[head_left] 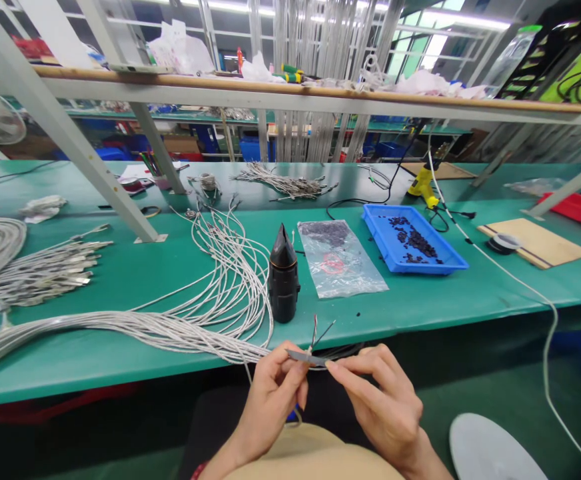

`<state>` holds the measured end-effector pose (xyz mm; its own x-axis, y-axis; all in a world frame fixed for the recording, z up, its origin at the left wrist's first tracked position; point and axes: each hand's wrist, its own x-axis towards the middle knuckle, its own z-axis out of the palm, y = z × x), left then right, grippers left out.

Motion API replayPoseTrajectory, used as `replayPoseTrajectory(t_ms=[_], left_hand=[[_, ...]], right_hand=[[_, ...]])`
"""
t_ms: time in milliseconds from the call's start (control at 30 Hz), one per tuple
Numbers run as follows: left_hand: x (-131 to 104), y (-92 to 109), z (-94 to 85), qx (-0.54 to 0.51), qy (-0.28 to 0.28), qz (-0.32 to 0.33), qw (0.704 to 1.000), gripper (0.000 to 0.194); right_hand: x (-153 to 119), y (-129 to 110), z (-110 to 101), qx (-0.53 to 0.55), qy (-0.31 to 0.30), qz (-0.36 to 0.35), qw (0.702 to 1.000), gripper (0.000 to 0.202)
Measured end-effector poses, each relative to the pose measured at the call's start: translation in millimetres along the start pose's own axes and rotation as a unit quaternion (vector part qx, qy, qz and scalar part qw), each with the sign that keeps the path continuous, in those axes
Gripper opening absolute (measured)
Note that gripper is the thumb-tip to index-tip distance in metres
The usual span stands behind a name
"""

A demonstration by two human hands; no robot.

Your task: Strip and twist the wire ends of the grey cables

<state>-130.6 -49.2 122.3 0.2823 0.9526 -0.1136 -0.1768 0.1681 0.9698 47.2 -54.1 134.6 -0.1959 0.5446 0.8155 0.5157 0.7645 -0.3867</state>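
Observation:
My left hand is closed, pinching the end of a white cable. Thin wires, one reddish and one dark, fan out of this cable end above my fingers. My right hand is closed too, its thumb and fingertips on one end of a flat grey strip. The strip's pointed far end lies across the cable end by my left fingertips; I cannot tell what it is made of. Just beyond my hands a black cone-topped cylinder stands upright on the green table.
A long bundle of white cables runs across the left. Behind my hands lie a clear bag of small dark pieces and a blue tray with similar pieces. A yellow heat gun and a wooden board are farther right.

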Motion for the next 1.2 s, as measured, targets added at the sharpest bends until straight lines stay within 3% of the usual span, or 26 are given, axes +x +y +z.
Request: replayPoseTrajectory(t_ms=[1200], left_hand=[[1.7, 0.3, 3.7, -0.013, -0.014, 0.000, 1.000, 0.034]], right_hand=[[3.5, -5.8, -1.1, -0.028, 0.015, -0.026, 0.999, 0.037]])
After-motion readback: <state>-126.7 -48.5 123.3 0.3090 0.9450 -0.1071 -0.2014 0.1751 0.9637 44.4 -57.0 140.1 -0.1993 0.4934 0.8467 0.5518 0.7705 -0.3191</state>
